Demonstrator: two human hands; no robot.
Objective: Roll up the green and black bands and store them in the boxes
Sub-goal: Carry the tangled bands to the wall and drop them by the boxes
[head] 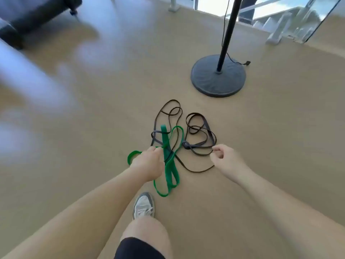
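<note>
knee (145, 230) and a grey-white shoe (144, 205) sit closest, planted on the tan floor (93, 131). just ahead, both arms reach down. left hand (147, 164) is curled tight around the green band (169, 176), whose loops spill on the floor beside the wrist and toward the shoe. right hand (226, 156) has fingers curled, thumb and forefinger pinching the edge of the black band (197, 128). that black band lies in loose tangled coils on the floor, crossing over and under the green one between the hands. beyond, a round dark stand base (217, 79) with its pole and a thin cable (237, 61). far left is blurred.
</note>
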